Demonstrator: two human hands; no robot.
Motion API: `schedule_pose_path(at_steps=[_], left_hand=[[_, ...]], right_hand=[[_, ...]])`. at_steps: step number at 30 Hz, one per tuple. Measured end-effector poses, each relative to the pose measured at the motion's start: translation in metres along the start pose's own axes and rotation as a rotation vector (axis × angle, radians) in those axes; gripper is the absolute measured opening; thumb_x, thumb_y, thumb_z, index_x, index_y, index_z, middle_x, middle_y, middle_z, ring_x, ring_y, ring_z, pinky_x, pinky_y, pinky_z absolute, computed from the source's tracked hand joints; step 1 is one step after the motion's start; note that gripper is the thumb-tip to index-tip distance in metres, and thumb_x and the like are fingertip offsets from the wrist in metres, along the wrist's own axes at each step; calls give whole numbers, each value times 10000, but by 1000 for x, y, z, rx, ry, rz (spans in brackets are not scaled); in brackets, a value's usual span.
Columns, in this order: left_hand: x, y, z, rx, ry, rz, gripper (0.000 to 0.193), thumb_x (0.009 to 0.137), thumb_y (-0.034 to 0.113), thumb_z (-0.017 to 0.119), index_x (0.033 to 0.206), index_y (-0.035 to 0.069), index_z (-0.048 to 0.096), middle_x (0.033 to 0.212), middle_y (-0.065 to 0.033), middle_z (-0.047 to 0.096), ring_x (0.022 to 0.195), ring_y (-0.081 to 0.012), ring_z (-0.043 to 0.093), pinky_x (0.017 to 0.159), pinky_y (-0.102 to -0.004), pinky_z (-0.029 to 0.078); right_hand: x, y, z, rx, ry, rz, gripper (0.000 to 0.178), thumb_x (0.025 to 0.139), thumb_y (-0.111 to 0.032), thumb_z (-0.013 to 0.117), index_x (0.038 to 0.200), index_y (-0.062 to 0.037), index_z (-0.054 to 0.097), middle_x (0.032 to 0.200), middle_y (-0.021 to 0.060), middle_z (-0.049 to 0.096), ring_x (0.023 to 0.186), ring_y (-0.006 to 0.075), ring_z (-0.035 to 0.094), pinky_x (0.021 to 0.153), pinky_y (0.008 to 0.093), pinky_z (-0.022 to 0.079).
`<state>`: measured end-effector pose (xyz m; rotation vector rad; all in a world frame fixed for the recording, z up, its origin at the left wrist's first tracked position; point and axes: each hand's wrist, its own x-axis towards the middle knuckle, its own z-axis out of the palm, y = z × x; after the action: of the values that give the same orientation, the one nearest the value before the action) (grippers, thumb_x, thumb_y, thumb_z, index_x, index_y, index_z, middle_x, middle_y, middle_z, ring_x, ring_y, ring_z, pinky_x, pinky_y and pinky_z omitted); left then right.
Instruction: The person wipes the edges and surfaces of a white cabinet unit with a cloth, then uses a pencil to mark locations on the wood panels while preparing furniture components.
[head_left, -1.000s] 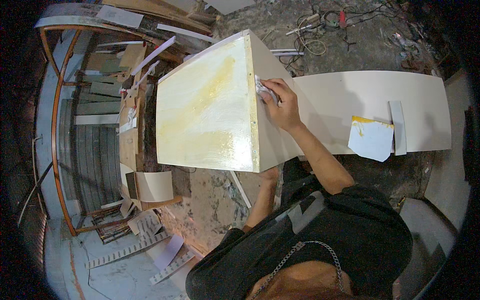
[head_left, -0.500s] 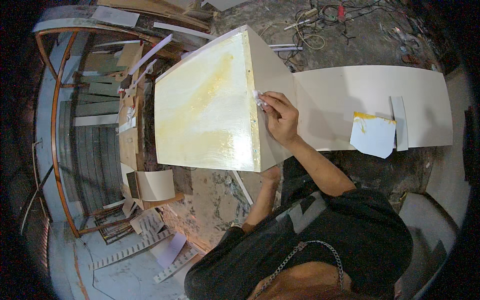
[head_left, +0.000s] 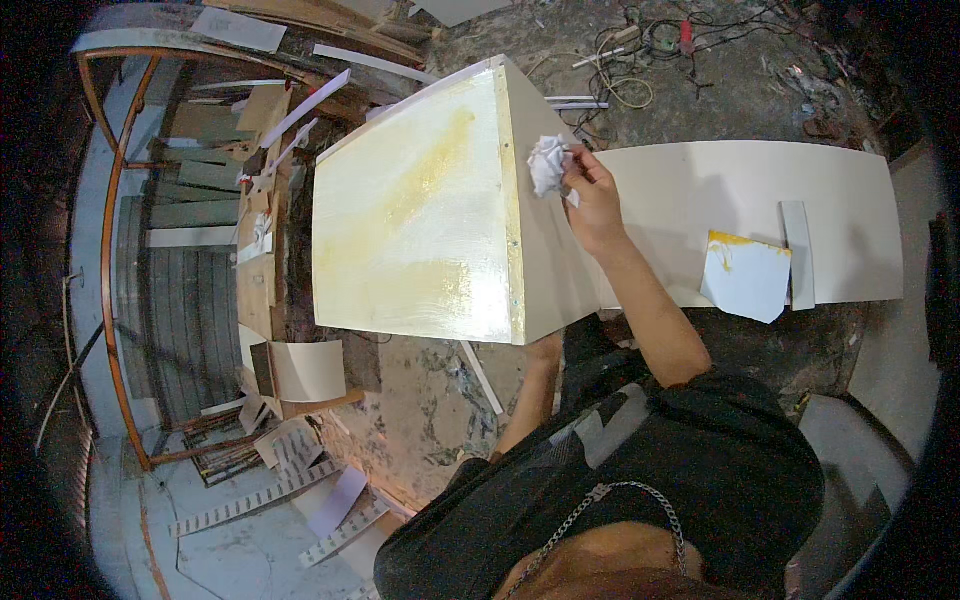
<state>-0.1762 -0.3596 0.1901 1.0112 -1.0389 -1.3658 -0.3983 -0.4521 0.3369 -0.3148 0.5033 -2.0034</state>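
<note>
My right hand [head_left: 595, 210] pinches a crumpled white wad [head_left: 550, 165], paper or cloth, beside the right face of a white box-like piece [head_left: 550, 270]. Its large top panel [head_left: 400, 220] is glossy, with yellow glue-like smears, and a yellowish strip [head_left: 509, 190] with small screw heads runs down its right edge. At the near corner of the box is my left hand [head_left: 545, 347], its fingers hidden beneath the edge. A white scraper-like piece [head_left: 745, 280] with a yellow-smeared upper edge lies on the long white board [head_left: 860, 200] at right.
A narrow white strip [head_left: 798, 255] lies beside the smeared piece. Wooden boards and scraps [head_left: 262, 285] line the left side, near an orange metal frame [head_left: 115, 260]. Tangled cables [head_left: 650, 50] cross the floor at the far right. A thin white strip [head_left: 482, 377] lies below the box.
My right hand has moved off the box's yellowish edge, up and to the right, and the white wad now shows fully. The left hand stays at the near corner.
</note>
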Motion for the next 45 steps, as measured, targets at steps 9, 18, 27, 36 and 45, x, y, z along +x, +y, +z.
schedule_pose_path(at_steps=[9,18,27,36,45], left_hand=[[1,-2,0,-75,25,-46,479,938,251,536,1353,31,443,1352,-110,483,1231,-265,464,1043,-406,375],[1,-6,-3,-111,38,-64,480,939,250,537,1357,34,440,1358,-109,478,1234,-264,463,1042,-405,379],[-5,-9,-7,-135,40,-78,480,941,249,538,1360,37,436,1364,-109,473,1237,-263,461,1040,-404,383],[-10,-9,-14,-143,32,-89,481,943,249,538,1363,40,433,1370,-109,468,1240,-262,459,1038,-404,387],[-9,-10,-16,-158,32,-107,482,944,248,539,1367,43,429,1375,-108,463,1243,-261,457,1036,-403,391]], right_hand=[[0,16,14,-805,107,-455,256,870,-11,547,1115,5,621,959,123,668,864,196,632,800,288,482],[-17,-9,20,-740,-83,-404,257,846,-35,597,1092,-10,668,1022,154,653,900,221,640,781,297,491],[-5,3,21,-949,-10,-565,241,801,90,633,1025,15,684,1012,115,643,795,181,640,665,252,512],[-11,7,23,-973,-26,-714,242,796,112,621,994,-6,698,1003,119,656,805,207,659,686,264,525],[-18,11,11,-1011,-82,-711,225,780,107,642,967,-9,693,976,126,659,792,208,651,674,272,523]])
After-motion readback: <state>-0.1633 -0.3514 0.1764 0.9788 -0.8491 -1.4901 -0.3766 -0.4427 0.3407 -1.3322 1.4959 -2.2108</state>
